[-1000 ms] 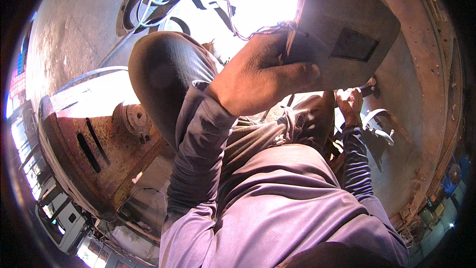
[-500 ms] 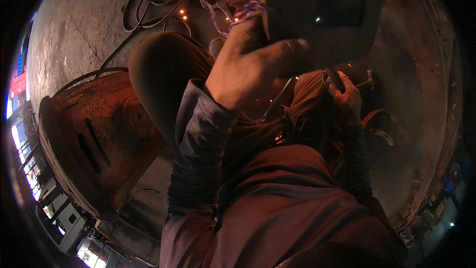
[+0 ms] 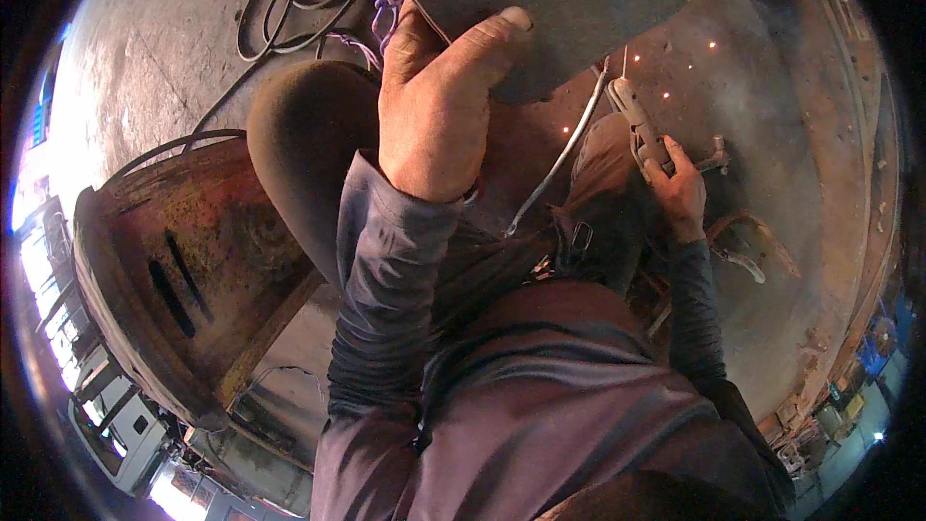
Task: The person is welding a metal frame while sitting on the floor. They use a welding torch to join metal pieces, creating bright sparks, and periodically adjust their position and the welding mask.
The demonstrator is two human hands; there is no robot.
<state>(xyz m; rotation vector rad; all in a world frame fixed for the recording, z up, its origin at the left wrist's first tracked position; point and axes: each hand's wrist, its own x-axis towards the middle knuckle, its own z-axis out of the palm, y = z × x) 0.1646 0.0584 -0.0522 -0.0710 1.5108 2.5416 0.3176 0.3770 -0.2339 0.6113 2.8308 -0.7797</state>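
My left hand [image 3: 436, 125] grips a dark flat welding shield [image 3: 600, 29] by its near left edge, thumb lying over the face. Purple cord [image 3: 389, 12] is knotted at that edge beside my fingers. Farther right, my right hand [image 3: 679, 191] is wrapped round an electrode holder [image 3: 635, 114]. A thin welding electrode [image 3: 625, 62] sticks up from its jaws, its far end close to the shield's lower edge. Between my hands runs a pale rod or tube [image 3: 562, 156]. A hammer-like tool [image 3: 720, 156] lies just right of my right hand.
Coiled cable [image 3: 280, 14] lies on the floor at the far left. A rusty slotted metal piece [image 3: 183, 260] stands left of my knee [image 3: 299, 125]. Right of my right hand is a curved metal strip [image 3: 757, 236]. Glowing sparks [image 3: 666, 95] scatter beyond the holder.
The shield has shifted away and tilted, uncovering the electrode holder and electrode. My left hand has moved slightly left. The orange glow has faded and the scene is brighter; sparks have shifted rightward.
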